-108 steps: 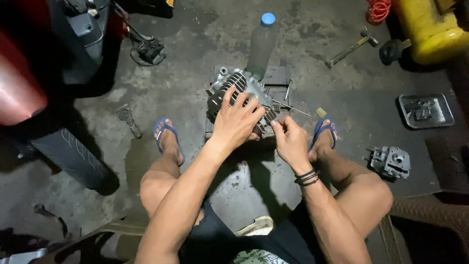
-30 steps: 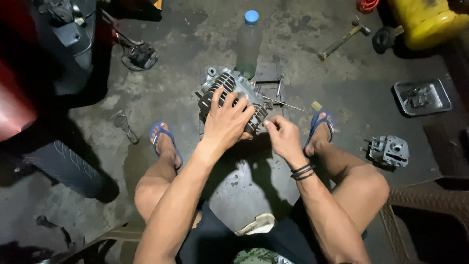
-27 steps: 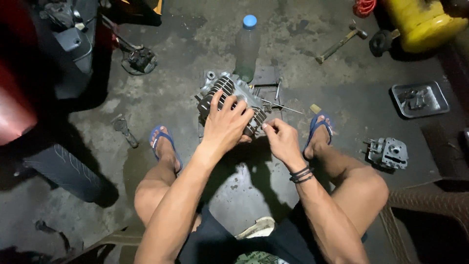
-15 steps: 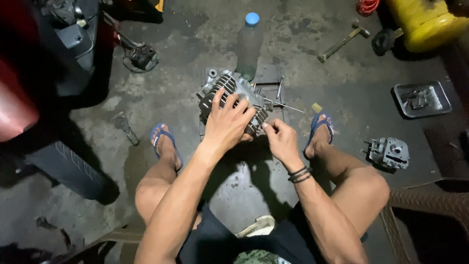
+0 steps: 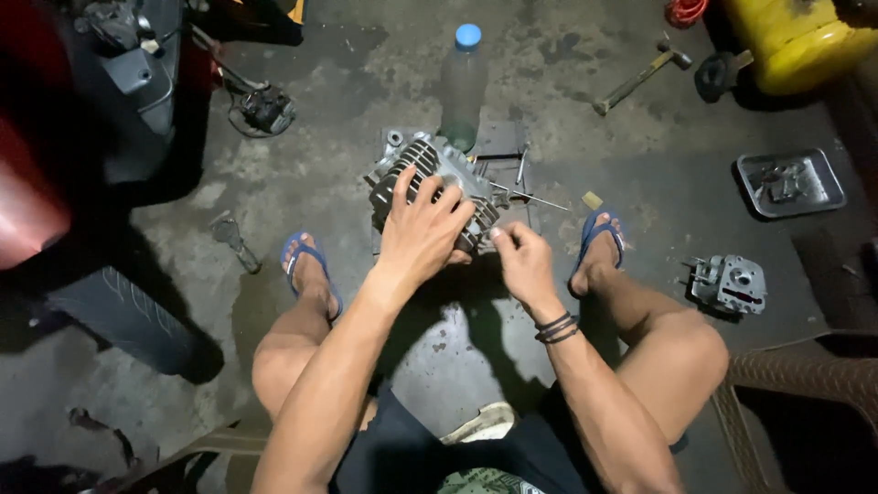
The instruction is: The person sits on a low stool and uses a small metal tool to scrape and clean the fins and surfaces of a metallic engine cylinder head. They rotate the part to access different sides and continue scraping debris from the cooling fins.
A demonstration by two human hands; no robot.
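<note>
A finned grey engine cylinder (image 5: 422,165) lies on the concrete floor between my feet. My left hand (image 5: 421,229) rests flat on top of it with fingers spread, pressing it down. My right hand (image 5: 519,261) is at the cylinder's right end, fingers pinched together on something small that I cannot make out. Thin metal rods (image 5: 530,195) lie just right of the cylinder. My blue sandals (image 5: 306,261) (image 5: 599,240) flank the work.
A plastic bottle with a blue cap (image 5: 464,82) stands behind the cylinder. A hammer (image 5: 640,78) and a yellow container (image 5: 796,41) lie at the back right. A metal tray (image 5: 791,183) and a cylinder head (image 5: 729,284) sit right. A motorcycle tyre (image 5: 119,311) is left.
Both hands stay on the cylinder. My right hand's fingers have shifted slightly at the cylinder's right end. The view has drifted a little.
</note>
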